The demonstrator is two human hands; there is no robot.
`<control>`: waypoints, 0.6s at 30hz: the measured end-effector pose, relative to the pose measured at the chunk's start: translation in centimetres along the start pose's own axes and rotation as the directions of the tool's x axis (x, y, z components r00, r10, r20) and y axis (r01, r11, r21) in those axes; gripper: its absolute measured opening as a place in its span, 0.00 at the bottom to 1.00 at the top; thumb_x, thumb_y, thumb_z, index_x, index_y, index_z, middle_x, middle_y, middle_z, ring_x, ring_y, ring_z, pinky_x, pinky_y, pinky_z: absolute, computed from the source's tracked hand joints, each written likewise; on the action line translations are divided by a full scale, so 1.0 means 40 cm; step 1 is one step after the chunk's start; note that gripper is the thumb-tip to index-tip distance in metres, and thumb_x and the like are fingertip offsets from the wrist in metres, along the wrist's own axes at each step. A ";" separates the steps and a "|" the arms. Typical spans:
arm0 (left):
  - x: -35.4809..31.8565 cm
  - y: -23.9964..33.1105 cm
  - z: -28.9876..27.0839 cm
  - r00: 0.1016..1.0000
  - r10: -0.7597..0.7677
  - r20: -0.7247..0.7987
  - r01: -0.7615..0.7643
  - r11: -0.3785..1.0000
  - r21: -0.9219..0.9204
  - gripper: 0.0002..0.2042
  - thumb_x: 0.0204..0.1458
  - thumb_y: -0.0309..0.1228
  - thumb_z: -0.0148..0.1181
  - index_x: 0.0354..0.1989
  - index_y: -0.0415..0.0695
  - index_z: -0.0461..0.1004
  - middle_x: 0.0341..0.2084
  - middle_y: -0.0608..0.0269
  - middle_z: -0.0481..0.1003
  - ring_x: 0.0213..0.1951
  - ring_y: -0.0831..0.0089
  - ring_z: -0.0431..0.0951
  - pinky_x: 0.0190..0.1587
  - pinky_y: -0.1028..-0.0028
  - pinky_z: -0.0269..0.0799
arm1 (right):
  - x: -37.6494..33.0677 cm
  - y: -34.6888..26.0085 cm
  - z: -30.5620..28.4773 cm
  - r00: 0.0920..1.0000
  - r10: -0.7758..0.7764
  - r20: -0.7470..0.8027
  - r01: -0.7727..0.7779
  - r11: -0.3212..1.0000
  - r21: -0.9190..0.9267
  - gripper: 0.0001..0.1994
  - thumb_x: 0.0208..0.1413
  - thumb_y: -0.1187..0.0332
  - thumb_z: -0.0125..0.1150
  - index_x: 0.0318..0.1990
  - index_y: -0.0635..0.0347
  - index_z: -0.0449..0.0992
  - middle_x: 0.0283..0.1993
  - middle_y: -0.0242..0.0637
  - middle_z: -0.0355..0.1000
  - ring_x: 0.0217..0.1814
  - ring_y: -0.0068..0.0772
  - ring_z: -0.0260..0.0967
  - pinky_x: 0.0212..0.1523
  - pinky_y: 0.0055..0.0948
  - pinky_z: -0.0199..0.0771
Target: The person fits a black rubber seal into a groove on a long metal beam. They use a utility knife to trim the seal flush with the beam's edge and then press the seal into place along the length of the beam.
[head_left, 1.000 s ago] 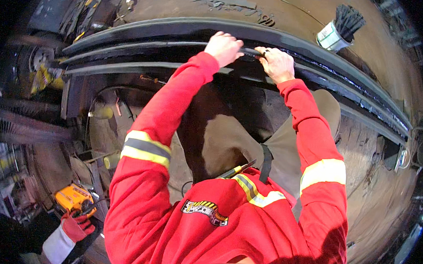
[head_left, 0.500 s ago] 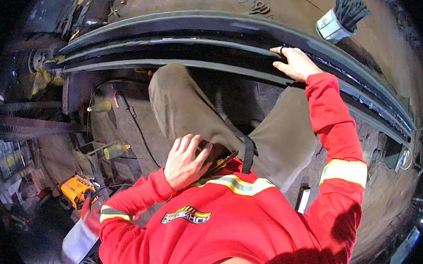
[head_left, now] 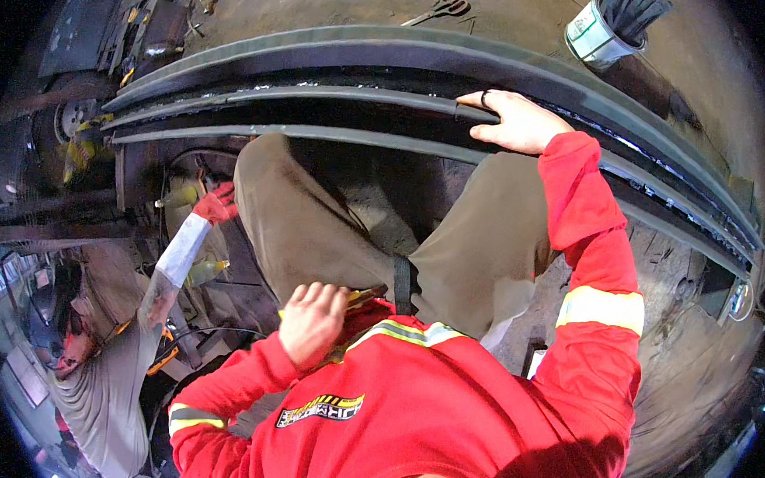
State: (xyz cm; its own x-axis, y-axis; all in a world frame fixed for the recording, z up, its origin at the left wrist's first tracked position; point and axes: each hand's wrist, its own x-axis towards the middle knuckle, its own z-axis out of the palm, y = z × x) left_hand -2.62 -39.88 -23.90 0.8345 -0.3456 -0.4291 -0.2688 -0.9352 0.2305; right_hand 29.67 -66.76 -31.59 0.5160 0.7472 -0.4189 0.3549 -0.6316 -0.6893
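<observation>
My right hand (head_left: 521, 125) is at the long dark steel beam (head_left: 339, 96), which lies across in front of my knees. Its index finger and thumb straddle the middle ridge, over a short dark patch that could be a small piece or a shadow. Down at my waist, my left hand (head_left: 313, 321) is curled around a thin yellow tool (head_left: 363, 297), mostly hidden by the fingers and sleeve.
A co-worker's red-gloved hand (head_left: 216, 203) reaches in beside my left knee, near a yellowish bottle (head_left: 179, 196). Beyond the beam are a white bucket (head_left: 598, 37) of dark rods and scissor-like tool handles (head_left: 450, 5). Another yellowish bottle (head_left: 206, 272) stands at the left.
My right hand has slid slightly left along the beam. My left hand has drawn back toward my waist and closed on the yellow tool. The co-worker's gloved arm has reached farther forward.
</observation>
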 end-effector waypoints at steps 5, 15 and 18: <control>0.026 -0.066 -0.174 0.984 -0.163 0.064 0.174 0.867 -0.466 0.23 0.39 0.25 0.64 0.47 0.35 0.69 0.35 0.46 0.74 0.40 0.48 0.76 0.44 0.61 0.73 | 0.006 0.008 -0.010 1.000 -0.017 -0.007 0.017 1.000 -0.024 0.29 0.55 0.57 0.58 0.65 0.54 0.64 0.60 0.49 0.66 0.65 0.48 0.60 0.67 0.39 0.57; 0.330 -0.126 -0.290 0.972 -0.200 -0.121 0.107 0.840 -0.533 0.21 0.52 0.23 0.54 0.56 0.36 0.66 0.34 0.43 0.70 0.37 0.48 0.72 0.42 0.62 0.67 | 0.016 0.051 -0.010 0.972 -0.222 -0.076 0.229 0.970 0.088 0.26 0.56 0.57 0.56 0.59 0.63 0.70 0.57 0.47 0.67 0.64 0.46 0.59 0.67 0.38 0.57; 0.400 -0.130 -0.275 0.971 -0.173 -0.167 0.042 0.806 -0.591 0.22 0.51 0.22 0.54 0.57 0.39 0.63 0.29 0.44 0.71 0.32 0.48 0.73 0.37 0.63 0.67 | 0.025 0.074 -0.001 0.954 -0.291 -0.071 0.299 0.938 0.174 0.26 0.57 0.58 0.56 0.60 0.63 0.70 0.58 0.47 0.66 0.64 0.46 0.59 0.67 0.38 0.57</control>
State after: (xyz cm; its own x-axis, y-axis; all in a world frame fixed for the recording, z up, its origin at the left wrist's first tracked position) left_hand 17.44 -39.70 -22.36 0.9366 -0.1612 -0.3110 0.1027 -0.7223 0.6839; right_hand 31.26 -67.89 -34.03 0.4444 0.8818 -0.1577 0.3516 -0.3336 -0.8747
